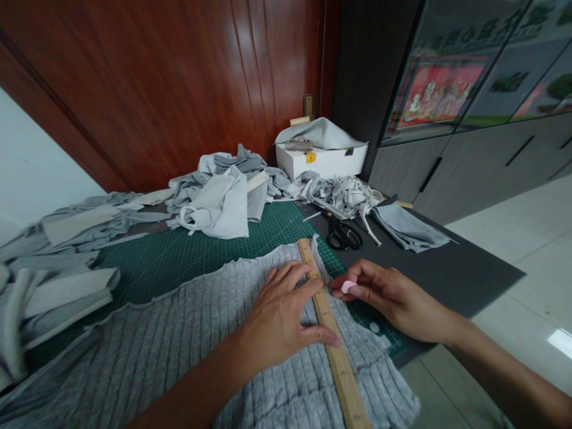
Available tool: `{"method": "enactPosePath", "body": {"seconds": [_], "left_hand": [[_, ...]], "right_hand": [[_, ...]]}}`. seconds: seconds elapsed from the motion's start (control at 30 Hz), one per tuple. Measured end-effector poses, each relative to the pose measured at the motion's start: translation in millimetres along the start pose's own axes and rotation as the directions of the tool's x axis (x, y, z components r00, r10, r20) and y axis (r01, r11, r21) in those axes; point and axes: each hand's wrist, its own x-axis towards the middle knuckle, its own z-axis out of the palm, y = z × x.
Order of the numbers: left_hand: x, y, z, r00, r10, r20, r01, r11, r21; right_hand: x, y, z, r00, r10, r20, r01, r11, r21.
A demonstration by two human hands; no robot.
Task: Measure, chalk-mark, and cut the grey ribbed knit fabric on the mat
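A grey ribbed knit fabric [192,322] lies spread over the green cutting mat [281,221]. A wooden ruler [342,363] rests lengthwise on it, close to the fabric's right edge. My left hand [279,313] lies on the fabric with its fingers spread, fingertips and thumb pressing on the ruler. Just right of the ruler, my right hand [386,295] pinches a small pink piece of tailor's chalk [348,287] between thumb and fingers. Its fingertips are at the fabric's edge; whether the chalk touches the cloth I cannot tell.
Black scissors [343,234] lie beyond my right hand, near a heap of fabric scraps [346,193]. Folded grey cloth [409,226] sits on the dark table [473,274]. Behind stand a white box [322,162] and piled grey garments [223,199]. More cloth pieces [67,298] lie at left.
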Motion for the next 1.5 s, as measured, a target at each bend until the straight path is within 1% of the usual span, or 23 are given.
{"method": "enactPosePath", "body": {"seconds": [0.13, 0.27, 0.5, 0.57, 0.63, 0.7, 0.77, 0.83, 0.93, 1.0, 1.1, 1.3, 1.4, 1.5], "left_hand": [[1, -1, -3.9, 0.999, 0.010, 0.032, -0.010, 1.000, -0.009], [2, -1, -6.5, 0.998, -0.002, 0.066, 0.004, 1.000, -0.028], [2, 3, -1.7, 0.999, -0.030, 0.036, 0.031, 0.999, -0.019], [1, 3, -1.2, 0.999, -0.029, 0.032, 0.029, 0.999, -0.024], [0, 3, -1.2, 0.999, -0.029, 0.036, 0.030, 0.999, -0.028], [-2, 3, -1.0, 0.998, -0.036, 0.045, 0.038, 0.999, -0.034], [-4, 1, -0.6, 0.998, -0.041, 0.049, 0.043, 0.998, -0.039], [-6, -1, -0.2, 0.998, -0.035, 0.052, 0.037, 0.998, -0.041], [-7, -4, -0.5, 0.998, -0.012, 0.061, 0.014, 0.999, -0.029], [-7, -5, -1.1, 0.998, -0.004, 0.062, 0.006, 1.000, -0.029], [-6, -5, -1.8, 0.999, -0.018, 0.051, 0.020, 0.999, -0.045], [-8, -4, -2.5, 0.998, -0.028, 0.059, 0.032, 0.997, -0.070], [-6, -2, -5.8, 0.993, -0.027, 0.111, 0.033, 0.998, -0.056], [-4, 0, -12.2, 0.980, -0.060, 0.190, 0.070, 0.996, -0.048]], "right_hand": [[0, 3, 0, 0.999, 0.035, 0.017, -0.037, 0.996, 0.084], [3, 3, -1, 0.998, 0.051, 0.021, -0.053, 0.992, 0.110], [9, 0, 1, 0.995, 0.095, 0.004, -0.094, 0.971, 0.220], [10, -2, 0, 0.996, 0.090, -0.005, -0.086, 0.970, 0.226], [10, -6, -3, 0.998, 0.048, -0.032, -0.043, 0.989, 0.141], [9, -10, -7, 0.999, -0.015, -0.048, 0.014, 1.000, -0.006], [7, -14, -10, 0.997, -0.068, -0.025, 0.064, 0.990, -0.122], [4, -18, -9, 0.994, -0.104, 0.024, 0.106, 0.979, -0.173], [0, -23, -4, 0.986, -0.141, 0.092, 0.156, 0.969, -0.192], [-3, -24, 0, 0.980, -0.161, 0.116, 0.182, 0.964, -0.197], [-7, -23, 2, 0.980, -0.170, 0.106, 0.191, 0.956, -0.225], [-8, -13, -5, 0.990, -0.124, 0.074, 0.139, 0.956, -0.257], [-6, -9, -9, 0.992, -0.101, 0.073, 0.116, 0.961, -0.253], [-2, -7, -11, 0.995, -0.073, 0.067, 0.088, 0.965, -0.249]]}}
